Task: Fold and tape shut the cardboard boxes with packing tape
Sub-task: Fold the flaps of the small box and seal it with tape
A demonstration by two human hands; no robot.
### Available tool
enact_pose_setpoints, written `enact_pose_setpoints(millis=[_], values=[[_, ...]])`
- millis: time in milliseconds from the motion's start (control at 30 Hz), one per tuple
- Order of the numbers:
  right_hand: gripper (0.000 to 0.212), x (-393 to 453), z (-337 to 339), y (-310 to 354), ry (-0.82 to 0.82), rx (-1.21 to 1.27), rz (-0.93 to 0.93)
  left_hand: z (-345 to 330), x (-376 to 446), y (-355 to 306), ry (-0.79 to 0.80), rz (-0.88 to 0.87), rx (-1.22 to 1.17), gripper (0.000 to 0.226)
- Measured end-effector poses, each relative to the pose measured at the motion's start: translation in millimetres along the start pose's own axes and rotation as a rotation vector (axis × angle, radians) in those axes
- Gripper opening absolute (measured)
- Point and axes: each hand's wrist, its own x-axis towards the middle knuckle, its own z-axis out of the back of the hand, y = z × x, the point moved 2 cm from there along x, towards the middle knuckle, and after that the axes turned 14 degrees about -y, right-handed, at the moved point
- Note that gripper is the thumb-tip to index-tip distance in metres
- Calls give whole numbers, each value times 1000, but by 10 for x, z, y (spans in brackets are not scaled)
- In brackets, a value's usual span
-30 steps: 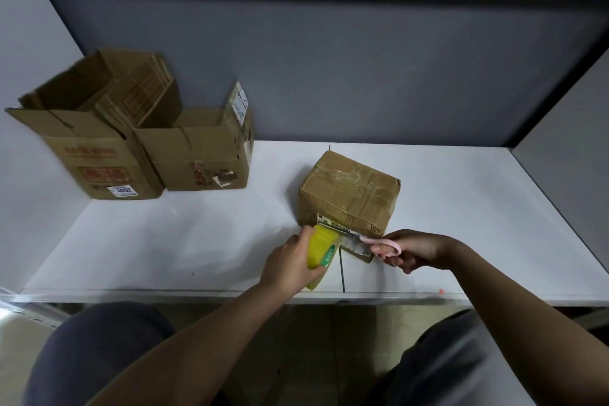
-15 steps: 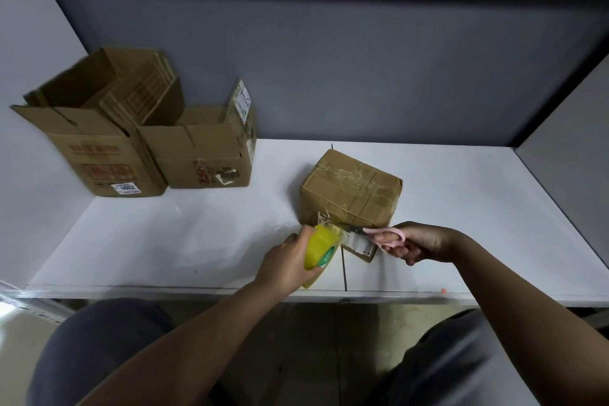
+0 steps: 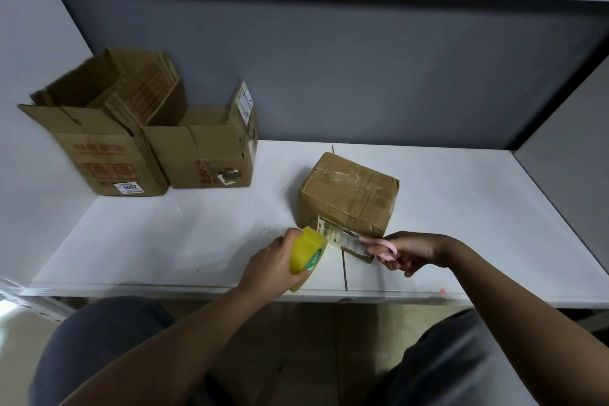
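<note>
Yellow tape roll (image 3: 308,259), light and rigid, gripped around its rim by the left hand (image 3: 275,262); right hand (image 3: 408,250) clasps pink scissors (image 3: 375,245) beside the stiff taped box (image 3: 349,196).

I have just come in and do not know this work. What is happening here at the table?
A person is taping a cardboard box shut. The left hand grips a yellow tape roll, and the right hand holds pink scissors at the strip of tape that runs from the roll to the closed box. It looks like the tape is about to be cut. Two open boxes, a bigger one and a smaller one, stand at the back left of the table, not yet folded.
</note>
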Motion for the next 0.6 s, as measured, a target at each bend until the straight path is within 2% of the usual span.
enact_pose_setpoints(millis=[100, 200, 400, 467, 600], values=[[37, 6, -92, -80, 66, -36, -77, 76, -28, 68, -13, 12, 26, 74], [43, -5, -164, -144, 110, 61, -96, 161, -64, 130, -28, 17, 46, 74], [75, -236, -86, -306, 27, 249, 99, 397, -50, 102, -103, -42, 6, 72], [65, -420, -1, -297, -79, 313, 194, 531, 14, 19, -174, -97, -6, 71], [18, -777, 220, -209, -382, 400, 375, 803, 245, -303, -384, -292, 29, 66]])
